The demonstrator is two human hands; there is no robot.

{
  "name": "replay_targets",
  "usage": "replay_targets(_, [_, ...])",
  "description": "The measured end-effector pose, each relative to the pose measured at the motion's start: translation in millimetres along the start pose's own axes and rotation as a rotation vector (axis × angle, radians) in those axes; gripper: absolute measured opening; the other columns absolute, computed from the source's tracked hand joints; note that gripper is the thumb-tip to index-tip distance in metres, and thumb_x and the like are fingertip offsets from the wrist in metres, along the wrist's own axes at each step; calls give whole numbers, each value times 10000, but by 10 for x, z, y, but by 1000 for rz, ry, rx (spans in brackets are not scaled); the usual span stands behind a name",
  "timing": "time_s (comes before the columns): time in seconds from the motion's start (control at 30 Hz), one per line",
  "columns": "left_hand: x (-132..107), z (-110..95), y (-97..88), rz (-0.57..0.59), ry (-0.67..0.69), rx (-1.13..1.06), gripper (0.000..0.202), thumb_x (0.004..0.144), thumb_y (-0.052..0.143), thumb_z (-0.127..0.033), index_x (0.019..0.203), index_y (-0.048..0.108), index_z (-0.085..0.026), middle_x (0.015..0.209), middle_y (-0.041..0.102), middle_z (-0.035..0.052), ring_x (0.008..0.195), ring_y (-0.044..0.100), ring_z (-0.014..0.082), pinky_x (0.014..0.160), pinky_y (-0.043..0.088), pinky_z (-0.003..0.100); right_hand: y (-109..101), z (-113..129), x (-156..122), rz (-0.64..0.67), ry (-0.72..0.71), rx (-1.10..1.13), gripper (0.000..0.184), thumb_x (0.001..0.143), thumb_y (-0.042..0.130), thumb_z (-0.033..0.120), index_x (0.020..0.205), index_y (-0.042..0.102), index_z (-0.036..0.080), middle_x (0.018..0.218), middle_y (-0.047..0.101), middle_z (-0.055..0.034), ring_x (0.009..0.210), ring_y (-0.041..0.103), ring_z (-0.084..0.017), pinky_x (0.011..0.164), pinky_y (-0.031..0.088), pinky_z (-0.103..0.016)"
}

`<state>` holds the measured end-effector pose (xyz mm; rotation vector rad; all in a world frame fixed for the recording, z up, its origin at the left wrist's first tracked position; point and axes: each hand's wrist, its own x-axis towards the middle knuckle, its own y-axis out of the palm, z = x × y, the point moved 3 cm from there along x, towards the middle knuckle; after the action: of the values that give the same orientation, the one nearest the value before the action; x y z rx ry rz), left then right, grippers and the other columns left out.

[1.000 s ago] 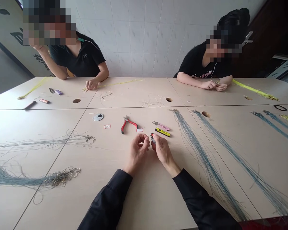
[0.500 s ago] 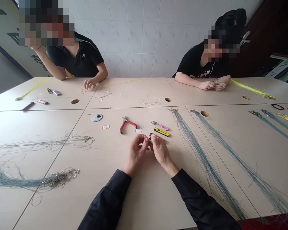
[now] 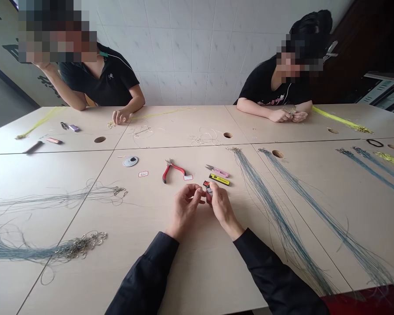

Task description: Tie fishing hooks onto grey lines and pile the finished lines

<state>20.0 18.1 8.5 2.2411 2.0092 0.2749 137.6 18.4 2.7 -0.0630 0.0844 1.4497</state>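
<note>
Near the table's middle, my right hand [image 3: 222, 203] is closed around a lighter [image 3: 209, 191] with a red and black top and a metal band. The thumb lies along its near side, and its lower part is hidden by the fingers. Just left of it, my left hand [image 3: 185, 204] is closed in a pinch close to the lighter's top; what lies between its fingertips is too small to make out. Beyond my hands lie a yellow lighter [image 3: 219, 180], pink thread snips [image 3: 217, 170] and red-handled pliers [image 3: 173, 169].
Bundles of blue-grey cords [image 3: 272, 214] run along the right; another bundle with metal clasps [image 3: 82, 245] lies left. A round silver disc [image 3: 130, 161] and small labels [image 3: 143, 174] lie ahead. Two people [image 3: 101, 83] sit across the table, which has round holes [image 3: 277, 154].
The lighter in my right hand has turned from lying sideways to a steeper tilt, showing its top and metal band. My left hand keeps its pinch. The view has shifted slightly.
</note>
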Motion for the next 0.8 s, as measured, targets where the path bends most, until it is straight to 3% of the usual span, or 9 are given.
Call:
replay_targets(0.13, [-7, -2, -11, -23, -20, -14, 386, 828, 702, -515, 904, 611, -148, 845, 686, 61, 818, 708, 194, 684, 602, 305, -67, 47, -30, -57, 12, 62, 452, 919, 417, 595, 700, 489, 206, 574, 417, 33, 486, 340, -107, 462, 311, -244])
replay_targets(0.3, [11, 5, -35, -31, -11, -11, 378, 842, 694, -506, 895, 613, -141, 791, 668, 41, 748, 690, 171, 656, 598, 300, -125, 117, -61, -67, -218, -67, 300, 874, 615, 468, 937, 642, 176, 666, 512, 23, 589, 464, -122, 567, 415, -246])
replay_targets(0.53, [33, 75, -41, -7, -23, -2, 374, 845, 695, -496, 880, 623, -131, 774, 673, 43, 680, 666, 145, 641, 581, 283, -89, 148, -82, 9, -304, -129, 264, 908, 596, 427, 871, 631, 168, 709, 611, -13, 641, 568, -145, 602, 465, -257])
replay_targets(0.8, [24, 50, -21, 14, -43, -30, 374, 848, 681, -506, 894, 594, -145, 812, 642, 26, 668, 649, 134, 632, 577, 286, -102, 109, -51, 47, -352, -188, 264, 960, 528, 421, 895, 594, 174, 749, 611, -24, 671, 563, -152, 631, 455, -258])
